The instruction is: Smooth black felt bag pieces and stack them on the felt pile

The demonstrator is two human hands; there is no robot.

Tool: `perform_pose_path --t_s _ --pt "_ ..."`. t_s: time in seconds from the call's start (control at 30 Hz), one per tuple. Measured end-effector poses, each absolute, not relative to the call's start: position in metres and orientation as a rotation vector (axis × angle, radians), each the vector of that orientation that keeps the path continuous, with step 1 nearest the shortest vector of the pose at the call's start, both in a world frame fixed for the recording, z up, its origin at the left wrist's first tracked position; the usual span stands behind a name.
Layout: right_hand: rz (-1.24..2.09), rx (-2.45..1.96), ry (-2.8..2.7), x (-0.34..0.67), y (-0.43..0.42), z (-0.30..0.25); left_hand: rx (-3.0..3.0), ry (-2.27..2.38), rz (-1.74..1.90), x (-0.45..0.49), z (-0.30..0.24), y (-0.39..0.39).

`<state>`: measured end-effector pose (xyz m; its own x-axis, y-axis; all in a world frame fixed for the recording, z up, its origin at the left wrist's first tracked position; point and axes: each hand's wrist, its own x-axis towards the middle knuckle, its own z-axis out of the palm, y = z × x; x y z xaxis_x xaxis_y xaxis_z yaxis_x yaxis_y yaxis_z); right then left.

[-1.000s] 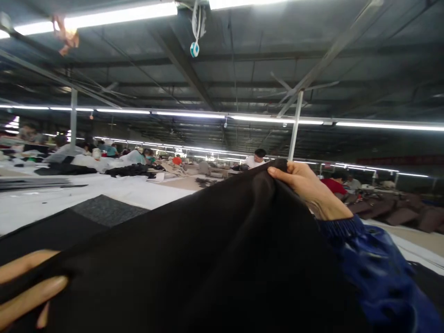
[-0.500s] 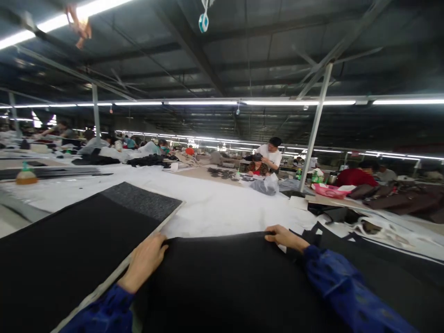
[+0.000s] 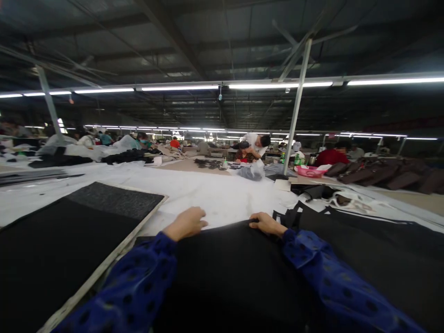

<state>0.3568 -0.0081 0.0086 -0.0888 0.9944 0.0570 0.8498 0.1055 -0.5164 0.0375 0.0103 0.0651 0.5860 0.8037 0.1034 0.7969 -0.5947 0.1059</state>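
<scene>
A black fabric sheet (image 3: 229, 273) lies before me, its far edge running across the white table covering. My right hand (image 3: 266, 224) is closed, pinching the far edge of this sheet near its right corner. Over the same edge, farther left, my left hand (image 3: 187, 223) has loosely bent fingers slightly apart, with no fabric visible between them. Whether its underside touches the sheet is hidden. To the left is a pale-edged board (image 3: 138, 227) bearing black fabric with a dark grey speckled strip (image 3: 107, 200) at its far end.
More black fabric pieces (image 3: 374, 245) are spread at the right, beside white scraps (image 3: 357, 201). Beyond them are a pink basket (image 3: 310, 172), a metal post (image 3: 297, 111) and stacked brown pieces (image 3: 388, 175). Two co-workers (image 3: 251, 147) are close together across the table.
My left hand has let go of the sheet's left corner and moved right along the far edge, closer to my right hand. The right hand keeps its pinch. The view has turned slightly.
</scene>
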Motion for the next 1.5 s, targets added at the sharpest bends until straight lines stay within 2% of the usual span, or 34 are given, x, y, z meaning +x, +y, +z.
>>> perform_pose_path --t_s 0.13,0.3,0.63,0.93,1.5 --pt "0.486 -1.785 -2.013 0.359 -0.009 0.008 2.71 1.243 0.193 0.129 0.048 0.025" --pt "0.517 -1.764 -2.011 0.366 -0.008 0.007 2.647 1.154 0.404 0.171 0.009 0.038" --pt "0.36 -1.803 -1.978 0.394 -0.008 0.008 2.602 1.045 0.6 0.174 -0.011 0.039" --pt "0.175 -1.678 -2.247 0.386 -0.01 0.016 2.708 1.024 0.54 0.176 -0.01 0.036" --pt "-0.212 -1.714 -2.45 0.376 -0.014 0.012 2.762 0.949 0.568 0.172 -0.012 0.035"
